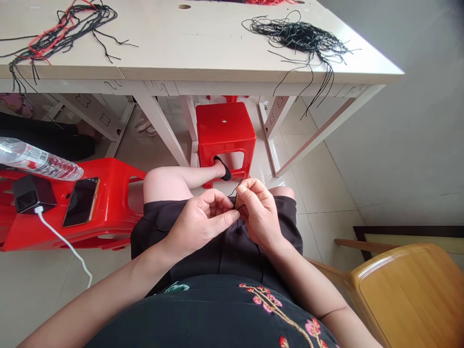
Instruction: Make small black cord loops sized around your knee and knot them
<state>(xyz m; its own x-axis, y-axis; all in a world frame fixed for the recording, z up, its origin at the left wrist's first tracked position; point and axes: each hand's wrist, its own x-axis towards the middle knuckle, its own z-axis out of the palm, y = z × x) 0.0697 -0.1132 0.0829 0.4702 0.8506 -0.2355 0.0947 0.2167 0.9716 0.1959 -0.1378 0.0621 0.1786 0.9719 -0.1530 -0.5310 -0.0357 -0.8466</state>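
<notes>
Above the lap, my left hand (205,217) pinches a thin black cord (235,200) between thumb and fingers. My right hand (259,208) grips the same cord just beside it, with thumb and index finger pressed together near the top. The two hands almost touch. Short thin ends of the cord stick out between them; the detail where the fingers meet is too small to tell. A tangled bundle of black cords (302,37) lies on the table's right part, its ends hanging over the front edge. Braided black and red cords (67,31) lie at the table's left.
The white table (181,72) stands ahead, with a red stool (224,123) beneath it. On red stools (112,203) at the left are a phone (81,202), a plastic bottle (39,159) and a black box (33,193) with a white cable. A wooden chair (413,290) is at the right.
</notes>
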